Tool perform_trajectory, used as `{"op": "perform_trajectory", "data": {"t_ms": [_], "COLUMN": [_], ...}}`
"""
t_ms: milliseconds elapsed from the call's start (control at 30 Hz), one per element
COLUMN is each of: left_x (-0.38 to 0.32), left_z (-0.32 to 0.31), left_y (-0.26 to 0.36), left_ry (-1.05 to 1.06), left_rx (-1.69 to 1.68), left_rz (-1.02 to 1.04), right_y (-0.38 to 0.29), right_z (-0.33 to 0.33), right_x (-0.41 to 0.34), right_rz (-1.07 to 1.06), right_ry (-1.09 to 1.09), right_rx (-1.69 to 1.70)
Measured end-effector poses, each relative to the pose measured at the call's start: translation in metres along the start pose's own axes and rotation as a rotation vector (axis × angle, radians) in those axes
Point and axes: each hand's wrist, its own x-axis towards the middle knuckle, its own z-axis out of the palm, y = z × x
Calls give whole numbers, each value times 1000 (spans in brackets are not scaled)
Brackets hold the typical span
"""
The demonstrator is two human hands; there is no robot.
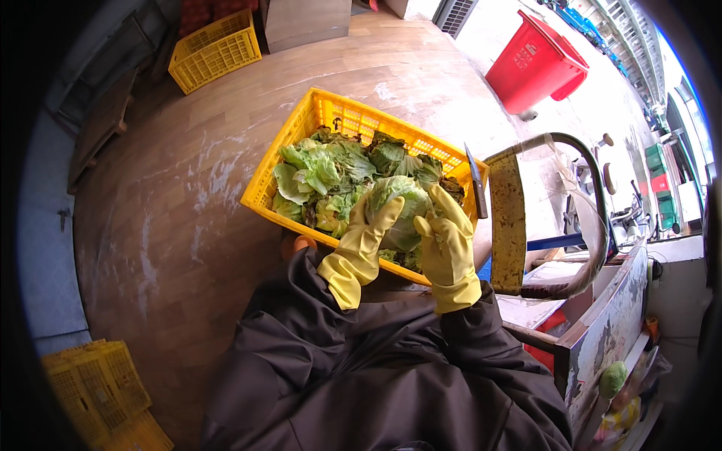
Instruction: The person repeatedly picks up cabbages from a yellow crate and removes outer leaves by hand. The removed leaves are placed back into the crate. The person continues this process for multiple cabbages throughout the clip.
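Note:
Both my hands wear yellow rubber gloves. A pale green lettuce head [399, 194] lies between them, above a yellow plastic crate [271, 169]. My left hand [364, 242] holds the lettuce from its left side, thumb raised along it. My right hand [448, 242] is at its right side with bent fingers touching or close to the leaves; its exact contact is hard to tell. Loose lettuce leaves [316, 172], some wilted and brown, fill much of the crate. A knife with a dark handle [479, 194] rests at the crate's right corner, blade pointing away from me.
A rusty yellow metal frame with a curved tube [507, 225] stands right of the crate. Further off are a red wheeled bin [536, 62] and another yellow crate [217, 51]. Yellow crates [98, 389] sit at lower left. A worn cabinet [606, 315] is at right, a green vegetable [613, 379] beside it.

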Motion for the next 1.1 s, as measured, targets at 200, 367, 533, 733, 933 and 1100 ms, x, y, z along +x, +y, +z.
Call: {"op": "perform_trajectory", "data": {"t_ms": [200,367,533,733,933,1100], "left_x": [-2,-2,-4,-4,4,23], "left_z": [-15,-15,-11,-12,-8,10], "left_y": [3,8,11,-16,-17,37], "left_ry": [2,-58,51,13,127,366], "left_rx": [78,651,565,581,467,-875], "left_rz": [-338,16,35,70,-63,-566], "right_y": [51,94,72,-13,-11,30], "right_z": [-23,-12,-8,9,-1,-10], "right_x": [-3,-49,-59,-26,-9,-26], "right_rz": [736,884,609,276,531,1075], "right_ry": [171,-52,-94,80,51,183], "right_rx": [199,53,-162,-69,287,490]}}
